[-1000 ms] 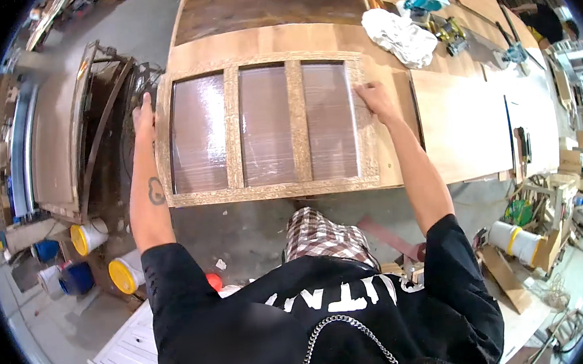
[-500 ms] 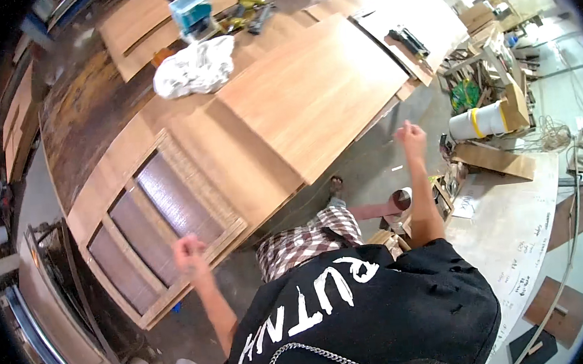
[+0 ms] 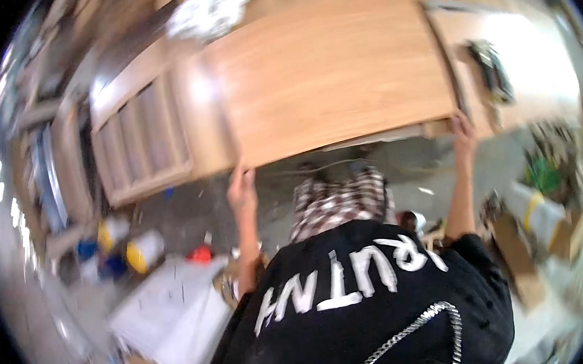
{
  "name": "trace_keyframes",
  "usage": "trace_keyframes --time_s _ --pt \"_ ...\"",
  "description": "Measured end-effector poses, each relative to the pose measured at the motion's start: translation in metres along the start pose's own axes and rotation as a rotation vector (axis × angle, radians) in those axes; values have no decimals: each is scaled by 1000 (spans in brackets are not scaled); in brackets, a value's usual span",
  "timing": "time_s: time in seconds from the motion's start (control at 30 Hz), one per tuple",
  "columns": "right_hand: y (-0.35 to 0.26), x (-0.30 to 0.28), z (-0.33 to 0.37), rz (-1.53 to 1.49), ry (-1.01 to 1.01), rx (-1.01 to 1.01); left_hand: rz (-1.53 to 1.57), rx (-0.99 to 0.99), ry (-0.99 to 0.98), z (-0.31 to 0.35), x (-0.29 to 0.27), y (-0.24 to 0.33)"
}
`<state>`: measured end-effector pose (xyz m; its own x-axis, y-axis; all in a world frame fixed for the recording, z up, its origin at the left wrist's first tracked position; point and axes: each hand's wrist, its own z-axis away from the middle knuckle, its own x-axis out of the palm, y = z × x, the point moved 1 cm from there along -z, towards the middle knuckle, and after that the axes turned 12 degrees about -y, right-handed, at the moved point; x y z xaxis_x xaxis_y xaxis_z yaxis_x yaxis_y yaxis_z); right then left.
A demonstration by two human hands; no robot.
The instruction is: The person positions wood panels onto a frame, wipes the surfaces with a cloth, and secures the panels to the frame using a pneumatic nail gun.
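A large flat wooden panel (image 3: 338, 76) with light grain lies across the bench in front of me. My left hand (image 3: 242, 187) is closed at its near left corner. At the near right corner my right hand (image 3: 463, 131) pinches the panel's edge, the arm stretched forward. To the left of the panel lies a wooden frame (image 3: 179, 132) with several dark inset panes. A dark hand tool (image 3: 490, 72), too blurred to name, rests on the pale board right of the panel.
A crumpled white cloth (image 3: 213, 11) lies behind the panel's left end. White-and-yellow buckets (image 3: 145, 251) stand on the floor at left, near a large white sheet (image 3: 172, 314). Another bucket (image 3: 540, 214) lies tipped at right, beside scrap wood and a green bundle (image 3: 541, 174).
My view has turned, so the bench now runs across in front of me. Both hands, held apart from the panel before, have come to its near corners and closed on them.
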<state>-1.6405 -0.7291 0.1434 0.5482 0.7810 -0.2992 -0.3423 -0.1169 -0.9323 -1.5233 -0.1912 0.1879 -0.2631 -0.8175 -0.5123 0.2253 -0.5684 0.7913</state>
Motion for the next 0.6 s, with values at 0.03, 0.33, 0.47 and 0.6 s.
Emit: trace_keyframes --time_s 0.03,0.33,0.47,0.6 --pt "11 -14 -1 69 41 -14 -23 -22 55 -3 10 0" --pt "31 7 -18 142 31 -89 28 154 496 4 31 -45" --pt "19 4 -11 84 43 -122 58 230 543 -4 37 -39" --pt "21 5 -16 -42 5 -134 36 143 564 -5 39 -45"
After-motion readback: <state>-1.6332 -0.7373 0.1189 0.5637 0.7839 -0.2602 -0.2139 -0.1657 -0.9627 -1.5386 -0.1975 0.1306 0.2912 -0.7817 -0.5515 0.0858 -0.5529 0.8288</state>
